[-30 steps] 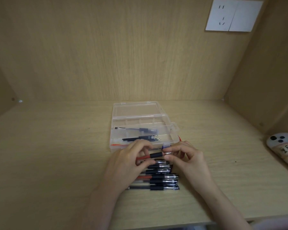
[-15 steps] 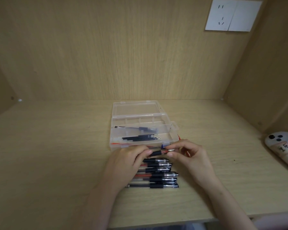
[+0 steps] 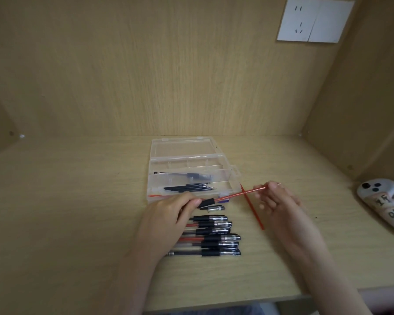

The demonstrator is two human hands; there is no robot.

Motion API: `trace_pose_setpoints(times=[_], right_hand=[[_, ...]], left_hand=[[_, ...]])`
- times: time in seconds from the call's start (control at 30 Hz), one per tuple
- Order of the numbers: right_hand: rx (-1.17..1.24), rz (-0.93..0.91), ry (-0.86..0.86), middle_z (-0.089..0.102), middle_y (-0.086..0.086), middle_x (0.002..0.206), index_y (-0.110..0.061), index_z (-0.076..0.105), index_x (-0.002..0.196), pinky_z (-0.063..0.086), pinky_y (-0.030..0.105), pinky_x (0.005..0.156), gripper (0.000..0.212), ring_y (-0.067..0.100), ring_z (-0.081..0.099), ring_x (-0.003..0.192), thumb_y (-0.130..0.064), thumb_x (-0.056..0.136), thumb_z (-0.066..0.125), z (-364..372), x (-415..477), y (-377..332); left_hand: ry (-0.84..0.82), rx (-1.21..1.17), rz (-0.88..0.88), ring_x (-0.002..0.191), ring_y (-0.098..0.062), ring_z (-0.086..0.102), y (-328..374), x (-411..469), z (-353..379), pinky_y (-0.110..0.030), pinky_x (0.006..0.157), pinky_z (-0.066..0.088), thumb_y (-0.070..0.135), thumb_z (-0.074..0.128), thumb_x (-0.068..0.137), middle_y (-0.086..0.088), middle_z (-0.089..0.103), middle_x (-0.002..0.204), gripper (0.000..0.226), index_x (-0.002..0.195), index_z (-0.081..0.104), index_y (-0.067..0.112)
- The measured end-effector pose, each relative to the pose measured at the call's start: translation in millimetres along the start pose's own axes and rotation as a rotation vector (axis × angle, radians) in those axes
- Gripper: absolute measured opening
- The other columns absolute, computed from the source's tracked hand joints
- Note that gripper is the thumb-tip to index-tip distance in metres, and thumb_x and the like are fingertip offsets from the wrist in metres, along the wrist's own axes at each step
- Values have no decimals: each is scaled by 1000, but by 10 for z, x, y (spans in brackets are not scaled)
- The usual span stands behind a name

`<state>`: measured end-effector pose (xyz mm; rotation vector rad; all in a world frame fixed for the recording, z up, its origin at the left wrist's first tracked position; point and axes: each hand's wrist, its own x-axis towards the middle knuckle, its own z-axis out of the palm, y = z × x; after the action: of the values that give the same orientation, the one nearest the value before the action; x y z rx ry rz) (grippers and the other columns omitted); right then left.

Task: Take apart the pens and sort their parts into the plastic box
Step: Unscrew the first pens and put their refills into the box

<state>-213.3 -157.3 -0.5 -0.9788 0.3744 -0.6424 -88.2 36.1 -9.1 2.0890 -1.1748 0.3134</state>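
On the wooden desk (image 3: 77, 201) our left hand (image 3: 164, 217) grips the pen barrel (image 3: 207, 202) while our right hand (image 3: 278, 201), at three o'clock, pinches the red refill (image 3: 239, 194) (light and bendy, we judge, best held near its tip), with the plastic box (image 3: 233, 176) at twelve.

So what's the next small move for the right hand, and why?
Probably pull the refill rightward until it clears the barrel. The right hand pinches its far end and the left hand grips the barrel, but the refill's near end sits in the barrel's mouth, so it can't go into the box yet.
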Motion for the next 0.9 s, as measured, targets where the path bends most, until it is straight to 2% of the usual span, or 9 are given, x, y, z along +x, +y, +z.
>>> trace_pose_setpoints(times=[0.1,0.17,0.23,0.33,0.43,0.6,0.73,0.83,0.9], right_hand=[[187,25,-9,74,13,88,-12,59,81,58,25,70,8,21,71,89,-18,75,60,80,41,-24],[271,6,17,72,8,76,-10,57,83,59,29,71,10,20,72,81,-14,88,50,106,96,-39],[330,-21,52,60,1,60,-9,55,85,58,25,65,18,11,65,58,-14,95,42,93,202,-71],[287,7,76,40,-6,49,-10,52,87,34,13,35,19,3,35,37,-16,98,38,51,362,-138],[85,62,38,32,-8,45,-14,53,86,16,14,30,18,2,24,34,-20,98,41,44,440,-122],[-295,43,80,48,0,54,-10,57,91,30,18,33,15,8,36,36,-22,96,49,72,518,-45],[-405,19,107,60,7,64,-4,58,92,47,23,42,16,15,52,45,-17,95,50,151,574,-36],[-538,-5,109,67,5,79,-6,66,92,49,16,58,19,12,59,66,-20,94,53,171,600,-19],[-565,-30,110,67,3,84,-6,68,93,47,10,58,19,8,58,71,-20,93,55,179,610,-20]], left_hand=[[-3,-14,-14,61,-2,54,-14,-5,5,-17,52,40,50,31,92,16,59,66,36,86,61,31],[-6,-13,-14,61,-2,54,-18,-7,7,-15,52,39,50,30,91,17,59,67,37,87,61,31],[-8,-7,-16,60,-1,54,-15,-9,5,-13,52,37,51,30,91,17,59,66,38,87,62,31],[-9,-10,-16,60,-1,54,-14,-6,13,-14,52,39,52,30,90,17,60,67,39,88,62,30],[-8,-20,-22,61,-1,54,-10,-7,15,-11,54,36,52,30,89,17,61,69,40,89,64,30],[-18,-14,-24,63,-3,55,-13,-8,12,-10,54,35,54,30,90,17,62,70,41,89,63,30],[-38,-23,-19,63,0,56,-4,-1,9,-14,55,40,54,31,91,17,62,72,40,91,63,30],[-48,-20,-31,64,-1,57,-5,-1,14,-21,57,46,55,29,90,16,63,72,41,91,62,32],[-53,-21,-39,65,-1,58,-8,-2,19,-25,58,48,55,28,89,15,64,73,41,92,62,32]])
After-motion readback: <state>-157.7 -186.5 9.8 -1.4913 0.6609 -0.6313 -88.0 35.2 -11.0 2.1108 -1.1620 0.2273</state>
